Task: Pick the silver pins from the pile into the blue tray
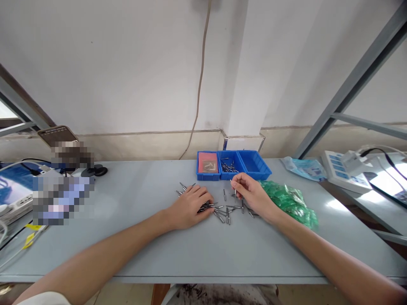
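Several small metal pins [226, 210] lie scattered on the grey table [203, 245] between my hands. My left hand [190, 205] rests palm down on the table, its curled fingers closed over a bunch of pins at its fingertips. My right hand [251, 194] is raised slightly, pinching one thin pin upright between thumb and forefinger. Behind the hands stand three joined blue bins [232, 165]: the left one holds a pinkish packet, the middle one holds pins, the right one looks empty.
A heap of green plastic bags [291, 202] lies right of my right hand. A blue packet [303, 168] and a white device with cables [346, 169] sit at the far right. A phone, a power strip and cables occupy the left side. Grey shelf struts rise on both sides.
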Demonstrator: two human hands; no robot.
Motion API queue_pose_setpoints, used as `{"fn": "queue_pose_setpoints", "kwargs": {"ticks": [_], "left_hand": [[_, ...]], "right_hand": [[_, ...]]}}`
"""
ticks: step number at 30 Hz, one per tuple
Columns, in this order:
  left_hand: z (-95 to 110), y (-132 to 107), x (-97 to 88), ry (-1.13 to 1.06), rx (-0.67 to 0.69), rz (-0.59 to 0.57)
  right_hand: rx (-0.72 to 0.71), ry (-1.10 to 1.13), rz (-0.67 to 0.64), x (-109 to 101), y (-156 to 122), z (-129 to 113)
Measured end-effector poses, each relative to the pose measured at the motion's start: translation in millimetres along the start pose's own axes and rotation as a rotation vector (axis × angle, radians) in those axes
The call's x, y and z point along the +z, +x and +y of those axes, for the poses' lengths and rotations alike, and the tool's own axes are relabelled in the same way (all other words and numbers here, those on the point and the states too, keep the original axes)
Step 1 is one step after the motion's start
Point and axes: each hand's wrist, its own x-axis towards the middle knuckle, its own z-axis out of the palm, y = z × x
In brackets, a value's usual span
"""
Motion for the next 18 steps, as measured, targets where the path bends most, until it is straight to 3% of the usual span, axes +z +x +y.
{"fn": "queue_pose_setpoints", "kwargs": {"ticks": [9,18], "left_hand": [[0.3,-0.3,0.4,-0.004,-0.012,0.004],[2.0,-1.8,-1.3,0.016,-0.008,0.007]], "right_hand": [[0.0,0.054,0.038,0.4,0.8,2.0],[-0.036,-0.13,0.053,-2.9,2.0,8.9]]}}
